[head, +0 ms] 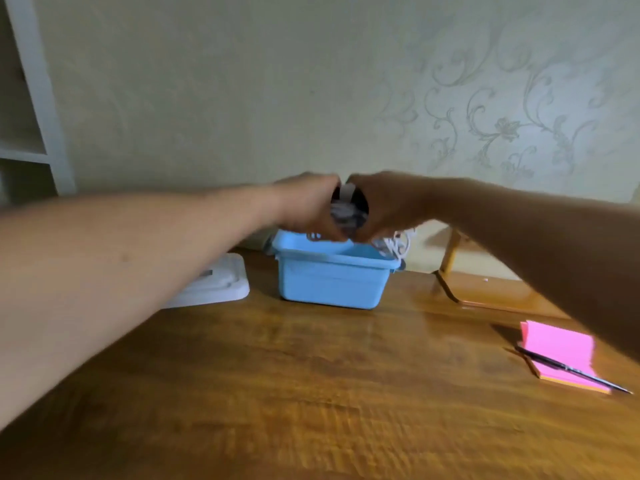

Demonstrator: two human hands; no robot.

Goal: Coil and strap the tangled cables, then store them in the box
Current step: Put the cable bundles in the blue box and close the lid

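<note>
In the head view, the left hand [308,206] and the right hand [388,206] are meeting just above the back rim of the blue box [332,285]. Between them they are clasping the cable bundle [348,213], a blurred knot of white, grey and dark cord. The fingers of both hands are curling round it, though motion blur is hiding the exact finger placement. The box is standing open on the wooden table [311,375], and its white lid [221,282] is lying flat just to its left. Some white cable loops [394,245] are hanging over the box's right rim; whether they are joining the held bundle cannot be told. A pink notepad [557,344] with a pen [571,370] across it is lying well apart to the right. Whether a strap is in place cannot be told. To do this step well, the operator is advised to be holding the coil compact with both hands, lowering it level into the box, and tucking in the overhanging loops so that nothing is fouling the lid seat.
</note>
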